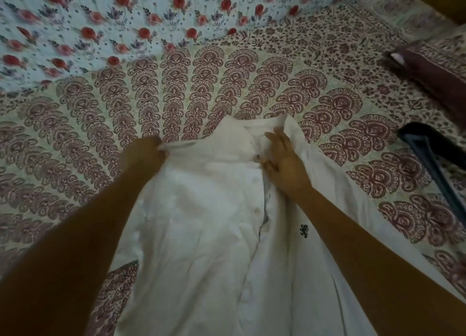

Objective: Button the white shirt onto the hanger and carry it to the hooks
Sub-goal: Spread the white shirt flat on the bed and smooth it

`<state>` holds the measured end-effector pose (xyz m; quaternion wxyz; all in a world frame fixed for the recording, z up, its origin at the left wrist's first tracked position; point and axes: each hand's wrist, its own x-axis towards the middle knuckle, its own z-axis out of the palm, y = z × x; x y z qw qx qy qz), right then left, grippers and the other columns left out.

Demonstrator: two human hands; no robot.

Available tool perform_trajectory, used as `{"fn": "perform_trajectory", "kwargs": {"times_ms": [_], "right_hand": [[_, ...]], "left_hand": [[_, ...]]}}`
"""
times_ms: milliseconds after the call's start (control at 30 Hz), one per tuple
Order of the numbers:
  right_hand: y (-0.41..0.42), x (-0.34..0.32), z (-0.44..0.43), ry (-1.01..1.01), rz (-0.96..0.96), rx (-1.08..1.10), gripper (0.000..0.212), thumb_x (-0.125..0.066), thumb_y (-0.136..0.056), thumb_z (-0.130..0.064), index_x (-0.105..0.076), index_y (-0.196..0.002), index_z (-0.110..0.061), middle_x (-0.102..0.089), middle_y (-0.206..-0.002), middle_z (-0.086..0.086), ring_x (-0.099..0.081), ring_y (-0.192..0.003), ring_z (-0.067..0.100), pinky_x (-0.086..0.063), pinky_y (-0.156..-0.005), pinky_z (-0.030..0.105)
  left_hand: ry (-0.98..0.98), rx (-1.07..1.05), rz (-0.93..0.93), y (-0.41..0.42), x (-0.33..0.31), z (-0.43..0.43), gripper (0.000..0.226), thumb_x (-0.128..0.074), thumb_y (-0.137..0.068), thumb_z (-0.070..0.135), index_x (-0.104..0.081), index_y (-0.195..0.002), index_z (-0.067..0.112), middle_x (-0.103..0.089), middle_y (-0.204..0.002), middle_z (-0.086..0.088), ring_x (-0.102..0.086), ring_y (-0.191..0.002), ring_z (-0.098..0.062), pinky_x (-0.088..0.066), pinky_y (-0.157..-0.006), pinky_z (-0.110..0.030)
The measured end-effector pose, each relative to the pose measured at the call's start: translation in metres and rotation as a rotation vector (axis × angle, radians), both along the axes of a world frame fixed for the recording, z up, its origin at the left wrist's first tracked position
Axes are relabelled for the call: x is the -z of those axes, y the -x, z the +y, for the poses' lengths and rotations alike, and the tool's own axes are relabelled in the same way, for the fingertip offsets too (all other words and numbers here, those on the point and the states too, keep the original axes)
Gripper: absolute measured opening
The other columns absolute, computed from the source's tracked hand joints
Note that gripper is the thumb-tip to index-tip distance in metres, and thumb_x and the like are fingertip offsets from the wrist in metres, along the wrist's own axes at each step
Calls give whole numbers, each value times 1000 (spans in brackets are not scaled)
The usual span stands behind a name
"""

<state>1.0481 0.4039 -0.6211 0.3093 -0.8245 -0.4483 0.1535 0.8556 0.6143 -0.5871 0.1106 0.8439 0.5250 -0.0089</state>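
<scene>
White shirt (214, 222) (small dark emblem (303, 230)) on maroon-patterned bedspread (176, 88); dark hanger (428, 154).

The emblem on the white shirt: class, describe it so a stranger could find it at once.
On the patterned bedspread lies the white shirt, front up. Right of its button strip, beside the right forearm, sits the emblem: a small dark figure, the only motif on plain white cloth.

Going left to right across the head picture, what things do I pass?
The left hand gripping the white shirt, then the right hand resting on the shirt's front, then the dark hanger lying on the bedspread.
</scene>
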Motion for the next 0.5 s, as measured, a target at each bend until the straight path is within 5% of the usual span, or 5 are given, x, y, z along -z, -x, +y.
{"fn": "perform_trajectory", "kwargs": {"times_ms": [133,267,400,500], "right_hand": [[14,9,-37,8,-247,-43,56,-33,-92,-34,-29,-142,-9,-25,-152,15,-46,-125,31,-41,-97,42],[26,15,-65,211,-270,54,64,-14,-90,-50,-26,-144,-20,-21,-155,7,-23,-142,25,-17,-114,44],[21,19,-77,502,-284,25,80,8,-75,-64,-8,-147,-32,-2,-158,2,-2,-146,24,6,-115,48],[21,13,-71,584,-223,42,69,-6,-85,-63,-4,-147,-32,4,-158,2,3,-146,25,7,-114,51]], "left_hand": [[-32,-97,11,7,-14,18,26,-65,-83,19,-61,-108,15,-61,-113,-19,-57,-105,-39,-46,-88,-46],[-163,76,-60,7,0,-18,36,-57,-80,3,-56,-116,11,-53,-117,-22,-53,-105,-41,-42,-90,-49],[-22,400,-225,13,23,-82,43,-46,-80,36,-60,-114,13,-61,-118,-16,-59,-106,-36,-48,-88,-47],[131,495,-7,18,39,-116,67,-32,-77,60,-49,-132,27,-46,-141,-11,-46,-127,-31,-39,-101,-52]]}}
